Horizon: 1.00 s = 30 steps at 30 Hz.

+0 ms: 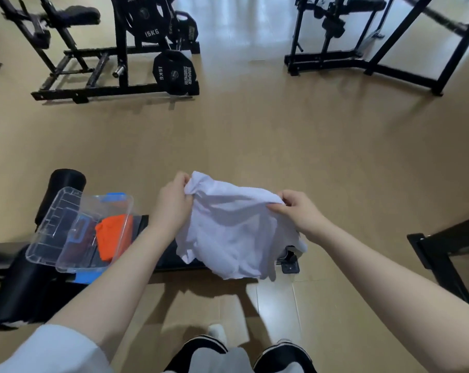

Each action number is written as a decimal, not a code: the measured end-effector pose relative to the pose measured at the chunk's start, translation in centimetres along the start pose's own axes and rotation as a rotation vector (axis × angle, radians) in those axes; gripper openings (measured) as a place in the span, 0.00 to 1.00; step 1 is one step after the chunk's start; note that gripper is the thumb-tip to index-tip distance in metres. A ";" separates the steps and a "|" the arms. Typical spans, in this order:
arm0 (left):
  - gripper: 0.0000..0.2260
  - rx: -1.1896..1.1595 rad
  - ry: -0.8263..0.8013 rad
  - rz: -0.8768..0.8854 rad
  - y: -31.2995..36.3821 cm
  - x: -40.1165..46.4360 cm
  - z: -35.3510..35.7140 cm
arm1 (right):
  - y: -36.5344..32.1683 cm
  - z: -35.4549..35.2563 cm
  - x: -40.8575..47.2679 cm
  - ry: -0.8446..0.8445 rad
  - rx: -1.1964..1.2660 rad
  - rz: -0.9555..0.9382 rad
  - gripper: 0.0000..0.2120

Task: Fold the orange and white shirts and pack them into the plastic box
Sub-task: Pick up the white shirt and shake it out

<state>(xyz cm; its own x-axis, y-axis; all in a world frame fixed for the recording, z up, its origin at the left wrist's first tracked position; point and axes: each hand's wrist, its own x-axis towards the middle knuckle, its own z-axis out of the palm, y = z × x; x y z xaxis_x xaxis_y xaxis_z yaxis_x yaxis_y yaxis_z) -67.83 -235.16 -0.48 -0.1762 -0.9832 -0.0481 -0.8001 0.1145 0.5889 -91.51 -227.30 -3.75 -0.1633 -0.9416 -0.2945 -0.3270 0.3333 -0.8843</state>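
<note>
1. Starting at the left end of the tabletop (160, 261), I see the plastic box (93, 232) standing tilted, with its clear lid (52, 224) propped against its left side.
2. I can make out the orange shirt (112, 238) lying inside the box, pressed toward its right wall.
3. My left hand (173, 204) is just right of the box, its fingers (183, 181) pinched on the upper left edge of the white shirt (233, 230).
4. I see the white shirt hanging crumpled between both hands above the right part of the tabletop, its lower folds draping over the front edge.
5. My right hand (299, 211) has its fingers (277, 210) clenched on the shirt's upper right edge.
</note>
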 end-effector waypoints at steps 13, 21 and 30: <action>0.06 -0.258 -0.367 0.303 5.4 -1.7 5.7 | -3.1 -0.4 -2.2 -0.027 -0.039 -0.047 0.09; 0.10 -0.378 -0.341 0.391 7.1 -0.5 5.0 | 2.1 -3.3 -3.8 0.021 -0.007 0.103 0.07; 0.05 -0.465 -0.257 0.281 5.8 -1.1 4.4 | 1.0 -5.5 -4.3 0.300 0.056 0.081 0.09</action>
<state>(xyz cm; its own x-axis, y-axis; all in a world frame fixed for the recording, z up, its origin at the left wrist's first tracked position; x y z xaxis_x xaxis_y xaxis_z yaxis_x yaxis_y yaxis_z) -74.83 -232.76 -0.58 -0.5240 -0.8517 0.0017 -0.3780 0.2344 0.8957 -96.23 -222.69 -1.42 -0.4570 -0.8530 -0.2520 -0.2512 0.3956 -0.8834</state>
